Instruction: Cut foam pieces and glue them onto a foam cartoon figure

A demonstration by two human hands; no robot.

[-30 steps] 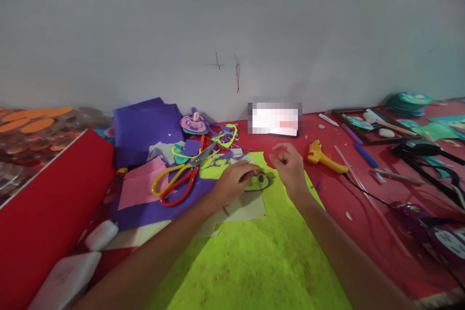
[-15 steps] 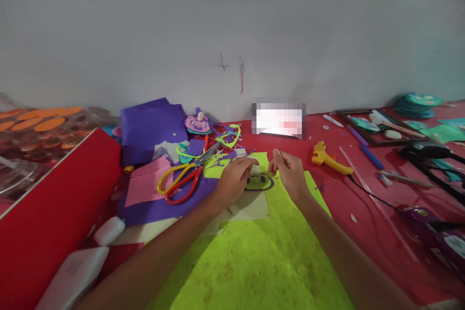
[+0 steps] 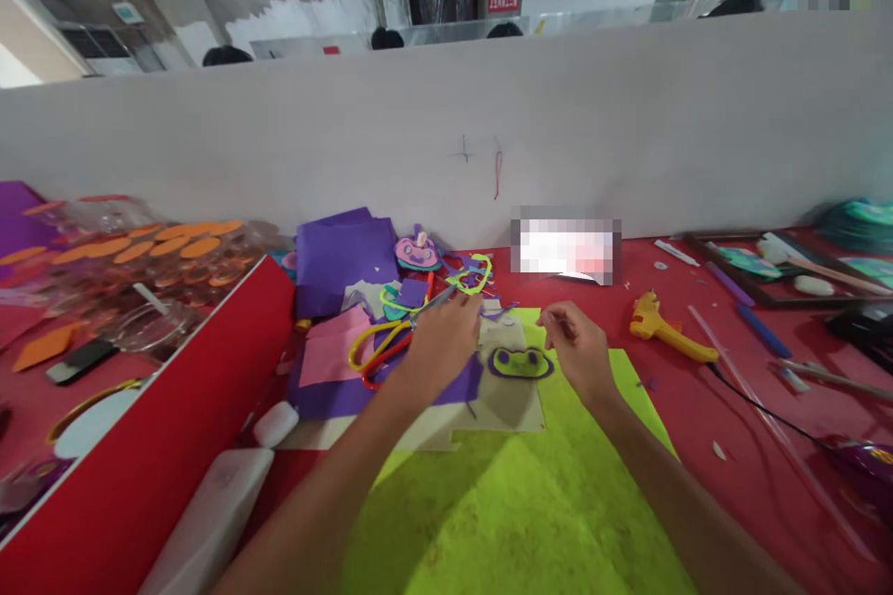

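Observation:
My left hand (image 3: 446, 335) is over the blades of the scissors (image 3: 380, 349), which have red and yellow handles; its fingers are bent downward, and what they touch is hidden. My right hand (image 3: 576, 339) hovers above the yellow-green felt sheet (image 3: 530, 502), fingers curled together, with anything between them too small to tell. Between the hands a green and purple oval face piece (image 3: 521, 363) lies on a cream felt piece (image 3: 506, 404). Purple and yellow scraps (image 3: 471, 274) lie beyond my left hand.
Purple sheets (image 3: 345, 265) and pink felt (image 3: 335, 349) lie at the left, near a red divider (image 3: 174, 418). At the right are a yellow glue gun (image 3: 666, 330) with its cord, a blue pen (image 3: 763, 330) and a dark tray (image 3: 746, 293). A lit, blurred screen (image 3: 565, 251) stands behind.
The view has turned left and tilted up. My left hand has moved from beside the face piece to the scissors. My right hand stays near the face piece, which is now fully visible.

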